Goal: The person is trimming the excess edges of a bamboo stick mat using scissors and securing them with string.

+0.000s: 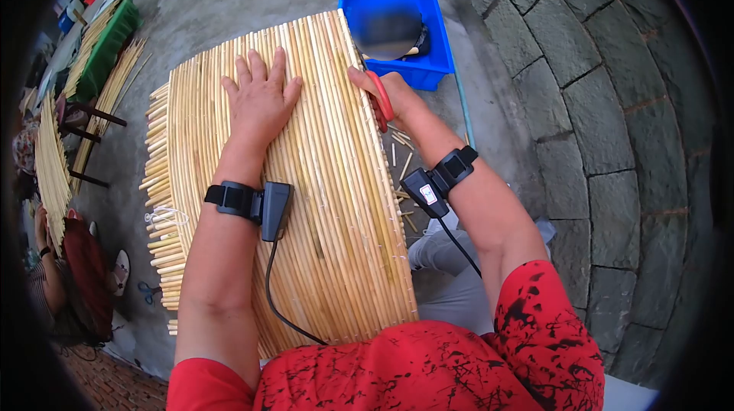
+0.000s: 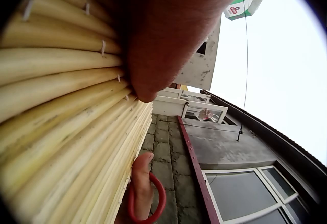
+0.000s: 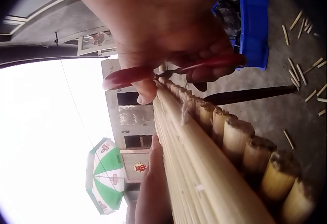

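Reed mat | left hand splayed: head only | scissors' pivot: right wrist

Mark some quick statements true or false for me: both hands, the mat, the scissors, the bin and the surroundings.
1. The left hand rests on the reed mat with its fingers spread. True.
2. The right hand holds blue-handled scissors. False: it holds red-handled scissors.
3. In the head view, the blue bin stands left of the mat. False: it is by the mat's far right corner.
4. Short stalk pieces lie on the ground. True.
5. The umbrella is plain red. False: it is green and white.
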Tool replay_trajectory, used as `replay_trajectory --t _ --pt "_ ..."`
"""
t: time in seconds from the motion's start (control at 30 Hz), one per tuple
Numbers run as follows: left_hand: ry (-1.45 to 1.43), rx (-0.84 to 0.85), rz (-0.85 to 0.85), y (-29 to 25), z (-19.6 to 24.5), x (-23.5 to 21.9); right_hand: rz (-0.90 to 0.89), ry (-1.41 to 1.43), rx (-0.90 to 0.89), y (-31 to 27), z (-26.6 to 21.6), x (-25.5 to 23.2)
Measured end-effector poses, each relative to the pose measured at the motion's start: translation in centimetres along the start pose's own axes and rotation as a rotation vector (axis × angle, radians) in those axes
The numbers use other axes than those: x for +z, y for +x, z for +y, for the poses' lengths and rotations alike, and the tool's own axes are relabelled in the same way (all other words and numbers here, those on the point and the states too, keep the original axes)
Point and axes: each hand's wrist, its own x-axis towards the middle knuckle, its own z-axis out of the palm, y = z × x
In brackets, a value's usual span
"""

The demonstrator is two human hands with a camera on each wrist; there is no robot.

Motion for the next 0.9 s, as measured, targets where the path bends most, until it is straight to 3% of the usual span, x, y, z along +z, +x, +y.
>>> replay_trajectory --t 0.23,0.37,0.43,0.5,0.57,0.63,0.7,0.73,0.8,0.83,0.9 --pt "-0.027 0.001 -0.001 -0.1 0.0 -0.2 0.065 0.141 -0.002 -0.8 0.4 0.5" --pt "-0.040 -0.012 -0.008 -0.1 0.1 -0.5 0.011 0.077 -0.138 0.1 1.8 -0.5" --pt "-0.043 -0.004 -0.011 -0.1 0.0 -0.6 -0.142 0.007 0.056 -0.9 2.3 -1.6" --pt "-0.033 -0.013 -0.033 0.0 0.1 -0.5 -0.099 0.036 0.008 -1.7 4.1 -1.8" --pt "-0.038 0.001 -0.038 0.2 0.0 -0.4 -0.168 0.028 0.041 -3.6 4.7 -2.5" --pt "-0.035 0.014 -0.042 0.1 -0.3 -0.3 -0.126 0.043 0.076 -4.7 5.9 -3.8" --pt "-0.035 0.012 -0.069 0.2 -0.4 -0.4 -0.112 -0.591 0.098 -5.3 7.3 -6.3" --pt "-0.062 0.015 -0.077 0.2 -0.4 -0.4 -0.099 -0.575 0.082 -6.5 7.2 -7.0" --pt "-0.058 0.058 -0.068 -0.5 -0.3 -0.5 0.033 -1.097 0.023 -9.3 7.2 -8.4" --pt "-0.068 0.082 -0.077 -0.9 -0.2 -0.6 0.047 -1.084 0.022 -10.0 7.9 -9.2" --pt "-0.050 0.113 -0.075 -1.7 0.1 -0.6 0.200 -1.238 -0.152 -11.2 9.6 -10.5"
